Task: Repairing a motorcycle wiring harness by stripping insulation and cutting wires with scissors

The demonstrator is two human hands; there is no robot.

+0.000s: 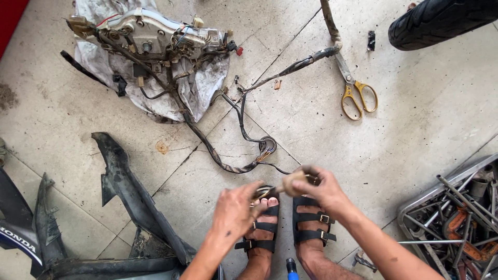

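Head view: both hands (236, 207) (321, 189) raised together, fingers pinching a wire end (282, 187).

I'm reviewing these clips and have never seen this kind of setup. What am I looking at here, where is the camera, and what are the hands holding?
There is no machine. A person wears a camera on the head, so the one view looks straight down at their own two hands and sandalled feet on a tiled floor. The left hand and right hand together hold the end of a wire harness, which seems to be getting wrapped in tan tape. The harness runs up to a dashboard unit lying on a grey cloth. Yellow-handled scissors lie to the right, a black plastic panel to the left, a tray of tools at lower right, and a tyre at the top.
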